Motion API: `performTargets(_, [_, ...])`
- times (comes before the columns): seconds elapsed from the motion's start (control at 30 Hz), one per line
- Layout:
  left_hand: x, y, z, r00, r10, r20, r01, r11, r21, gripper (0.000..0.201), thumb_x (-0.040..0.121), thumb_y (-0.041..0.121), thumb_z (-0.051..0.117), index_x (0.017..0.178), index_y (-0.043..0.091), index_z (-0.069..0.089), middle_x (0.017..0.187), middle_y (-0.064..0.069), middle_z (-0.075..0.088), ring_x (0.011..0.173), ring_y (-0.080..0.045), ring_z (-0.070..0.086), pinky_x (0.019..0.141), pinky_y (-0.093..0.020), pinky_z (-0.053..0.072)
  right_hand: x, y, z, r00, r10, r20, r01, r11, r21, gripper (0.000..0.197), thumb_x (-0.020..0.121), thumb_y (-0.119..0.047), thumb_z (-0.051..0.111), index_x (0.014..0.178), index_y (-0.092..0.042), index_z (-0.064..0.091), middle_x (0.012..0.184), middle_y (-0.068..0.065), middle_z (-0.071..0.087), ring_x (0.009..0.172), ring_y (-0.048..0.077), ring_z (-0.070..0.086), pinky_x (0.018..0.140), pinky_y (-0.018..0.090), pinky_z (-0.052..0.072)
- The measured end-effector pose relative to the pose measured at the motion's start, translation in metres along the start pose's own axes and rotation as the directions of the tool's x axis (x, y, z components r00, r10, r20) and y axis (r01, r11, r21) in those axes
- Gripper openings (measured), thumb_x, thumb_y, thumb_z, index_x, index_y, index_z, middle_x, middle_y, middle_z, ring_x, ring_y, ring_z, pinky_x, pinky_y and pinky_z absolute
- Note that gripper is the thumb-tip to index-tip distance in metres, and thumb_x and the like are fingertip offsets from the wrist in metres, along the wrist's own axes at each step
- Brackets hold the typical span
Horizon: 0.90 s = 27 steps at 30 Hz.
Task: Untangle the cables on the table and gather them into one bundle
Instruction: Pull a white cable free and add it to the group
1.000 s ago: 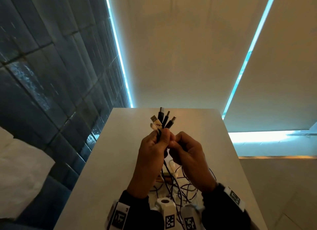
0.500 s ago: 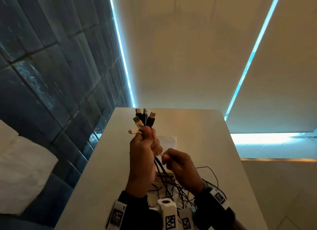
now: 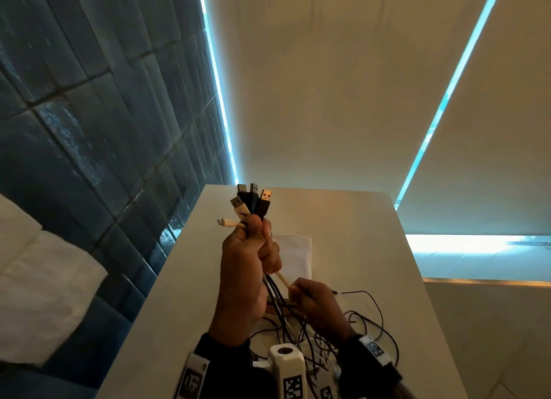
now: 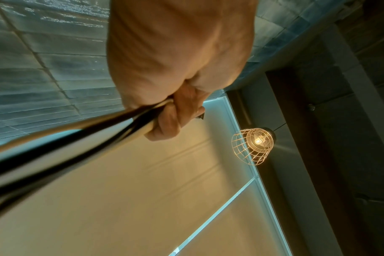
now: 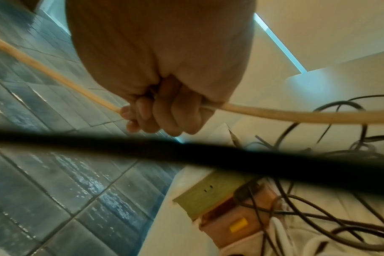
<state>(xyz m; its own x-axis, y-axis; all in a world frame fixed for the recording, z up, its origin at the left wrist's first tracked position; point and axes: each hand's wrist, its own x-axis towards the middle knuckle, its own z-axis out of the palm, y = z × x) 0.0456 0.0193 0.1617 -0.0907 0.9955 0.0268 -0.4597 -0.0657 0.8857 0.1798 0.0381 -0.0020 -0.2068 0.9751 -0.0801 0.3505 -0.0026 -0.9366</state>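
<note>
My left hand (image 3: 247, 249) is raised above the table (image 3: 357, 219) and grips a bunch of cables just below their plugs (image 3: 253, 202): several black and white USB ends fan out above the fist. In the left wrist view the fingers (image 4: 169, 119) curl round the blurred cable strands (image 4: 77, 136). Lower and to the right, my right hand (image 3: 310, 303) grips one white cable (image 3: 281, 279), which in the right wrist view (image 5: 296, 114) passes through the closed fist (image 5: 164, 110). Loose black cables (image 3: 366, 324) lie tangled on the table beneath both hands.
A white sheet (image 3: 293, 255) lies flat on the table beyond my hands. A small green and brown box (image 5: 213, 195) sits under the tangle. A dark tiled wall (image 3: 89, 130) runs along the left edge; a wire-cage lamp (image 4: 254, 145) hangs overhead.
My hands have parted: the left one rose and shifted left with the plug ends, the right one slid down along the white cable towards the table.
</note>
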Motion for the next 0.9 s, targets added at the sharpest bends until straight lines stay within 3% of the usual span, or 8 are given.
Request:
performTargets(0.07, [0.001, 0.002, -0.001, 1.000, -0.026, 0.003, 0.026, 1.000, 0.008, 0.037, 0.101, 0.023, 0.034, 0.067, 0.010, 0.043, 0.048, 0.004, 0.025, 0.040, -0.007, 0.017, 0.040, -0.022, 0.018, 0.000, -0.002, -0.002, 0.999, 0.052, -0.011, -0.052, 0.998, -0.016, 0.028, 0.094, -0.016, 0.056, 0.066, -0.020, 0.060, 0.060, -0.006, 0.055, 0.057, 0.006, 0.054, 0.061, 0.045, 0.055])
performTargets(0.17, [0.003, 0.004, -0.004, 0.994, -0.110, -0.008, 0.110, 0.993, 0.042, 0.037, 0.102, 0.023, 0.034, 0.069, 0.011, 0.044, 0.047, 0.005, 0.025, 0.039, -0.006, 0.017, 0.044, -0.026, 0.012, 0.001, -0.013, -0.011, 0.972, 0.232, -0.046, -0.218, 0.954, 0.208, 0.022, 0.095, -0.013, 0.057, 0.077, -0.003, 0.064, 0.063, 0.001, 0.051, 0.043, 0.000, 0.047, 0.039, 0.020, 0.041])
performTargets(0.27, [0.006, 0.003, -0.009, 0.985, -0.171, -0.035, 0.173, 0.979, 0.104, 0.034, 0.102, 0.027, 0.035, 0.073, 0.012, 0.044, 0.049, 0.003, 0.029, 0.039, -0.007, 0.021, 0.042, -0.023, 0.013, 0.005, -0.029, -0.029, 0.958, 0.281, -0.063, -0.217, 0.849, 0.481, 0.017, 0.093, -0.017, 0.059, 0.086, -0.001, 0.063, 0.059, 0.000, 0.041, 0.043, 0.008, 0.029, 0.040, 0.024, 0.018])
performTargets(0.4, [0.007, -0.003, -0.011, 0.971, -0.230, -0.068, 0.240, 0.941, 0.240, 0.033, 0.104, 0.029, 0.031, 0.080, 0.010, 0.044, 0.057, -0.007, 0.061, 0.042, -0.018, 0.052, 0.038, -0.021, 0.032, 0.005, -0.073, -0.049, 0.985, 0.144, -0.091, -0.055, 0.775, 0.629, 0.015, 0.093, -0.021, 0.059, 0.086, -0.008, 0.060, 0.058, -0.002, 0.035, 0.049, 0.011, 0.019, 0.049, 0.032, 0.009])
performTargets(0.5, [0.008, -0.005, -0.006, 0.960, -0.279, -0.039, 0.278, 0.920, 0.276, 0.035, 0.104, 0.031, 0.027, 0.083, 0.009, 0.044, 0.087, -0.016, 0.074, 0.072, -0.028, 0.072, 0.049, -0.030, 0.054, -0.003, -0.102, -0.054, 0.993, -0.019, -0.118, 0.087, 0.796, 0.599, 0.024, 0.090, -0.030, 0.059, 0.084, -0.007, 0.059, 0.057, -0.001, 0.035, 0.050, 0.012, 0.020, 0.052, 0.036, 0.009])
performTargets(0.7, [0.012, -0.001, -0.001, 0.966, -0.237, 0.105, 0.255, 0.942, -0.219, 0.027, 0.095, 0.030, 0.036, 0.086, 0.008, 0.049, 0.116, -0.023, 0.066, 0.109, -0.037, 0.064, 0.090, -0.049, 0.053, -0.017, -0.106, -0.046, 0.981, -0.185, 0.063, 0.113, 0.801, 0.588, 0.024, 0.090, -0.022, 0.060, 0.074, -0.005, 0.056, 0.053, 0.000, 0.035, 0.046, 0.013, 0.020, 0.045, 0.028, 0.012])
performTargets(0.8, [0.012, 0.000, -0.001, 0.976, -0.179, 0.121, 0.207, 0.938, -0.279, 0.034, 0.099, 0.029, 0.032, 0.073, 0.011, 0.045, 0.107, -0.022, 0.070, 0.098, -0.033, 0.069, 0.085, -0.042, 0.057, -0.019, -0.092, -0.042, 0.980, -0.164, 0.115, 0.072, 0.825, 0.561, 0.024, 0.090, -0.025, 0.057, 0.071, -0.011, 0.057, 0.057, 0.008, 0.030, 0.047, 0.016, 0.018, 0.045, 0.030, 0.012])
performTargets(0.9, [0.010, -0.003, 0.001, 0.990, -0.114, 0.085, 0.131, 0.962, -0.240, 0.029, 0.094, 0.029, 0.038, 0.071, 0.013, 0.044, 0.069, -0.008, 0.062, 0.057, -0.018, 0.056, 0.058, -0.029, 0.050, -0.022, -0.084, -0.037, 0.977, -0.174, 0.119, 0.086, 0.846, 0.527, 0.025, 0.090, -0.027, 0.056, 0.072, -0.010, 0.057, 0.055, 0.006, 0.027, 0.046, 0.014, 0.018, 0.044, 0.027, 0.013])
